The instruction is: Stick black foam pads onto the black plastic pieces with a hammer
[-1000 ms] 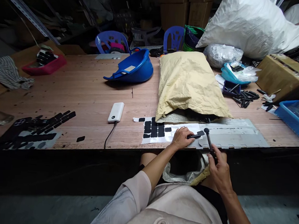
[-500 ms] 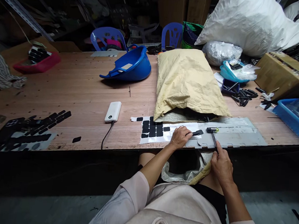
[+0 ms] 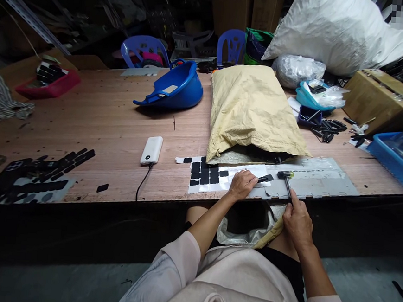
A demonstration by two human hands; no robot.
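Note:
My left hand [image 3: 243, 184] is closed around a slim black piece [image 3: 262, 179] whose far end rests by a dark patch [image 3: 269, 177]. Gripped by its handle in my right hand [image 3: 298, 219] is a small hammer [image 3: 285, 175] with a black and yellow-green head. The hammer head is just right of the black piece, over a grey board [image 3: 324, 181] at the table's front edge. To the left of my left hand, several black rounded patches [image 3: 205, 173] lie on a white sheet [image 3: 224, 183]. My fingers partly hide the black piece.
Behind my hands a large yellow sack [image 3: 253, 108] lies with its mouth towards me. A white power bank [image 3: 152, 150] with a cable and a blue scoop-shaped basin [image 3: 185, 87] stand left. Black handle-like parts [image 3: 329, 128] and a blue tray [image 3: 392, 159] are on the right.

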